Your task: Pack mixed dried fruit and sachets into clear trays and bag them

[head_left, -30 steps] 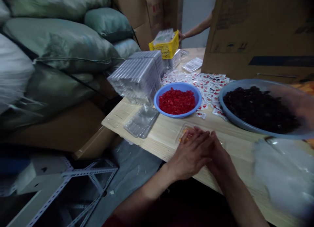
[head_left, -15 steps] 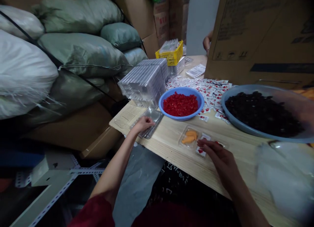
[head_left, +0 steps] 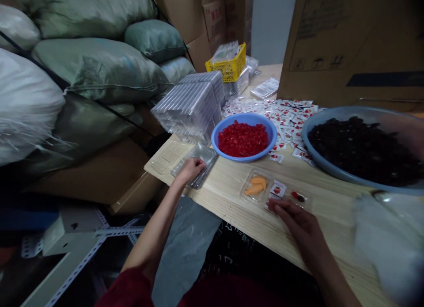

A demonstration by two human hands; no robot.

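My left hand (head_left: 194, 169) is curled, fingers together, over the clear plastic trays (head_left: 207, 154) by the front left table edge; what its fingertips hold is hidden. In front of me lies a clear compartment tray (head_left: 243, 190). Orange curved pieces (head_left: 255, 186) fill its left compartment, and a small white packet (head_left: 277, 189) with a red print is in the middle one. One red and one black piece (head_left: 298, 196) sit on the right. My right hand (head_left: 296, 216) has thumb and fingers closed at the packet's near edge; I cannot make out what is between them.
Beyond the tray stand a blue bowl of red pieces (head_left: 244, 139) and a wider basin of black pieces (head_left: 357, 148). Printed packets (head_left: 281, 117) are spread behind them. Stacked clear trays (head_left: 190, 104), a yellow crate (head_left: 232, 68) and a large carton (head_left: 331, 46) border the table.
My right hand has drawn slightly nearer to me, uncovering the packet's upper part and the red and black pieces. The left hand stays on the clear trays. The view has shifted a little.
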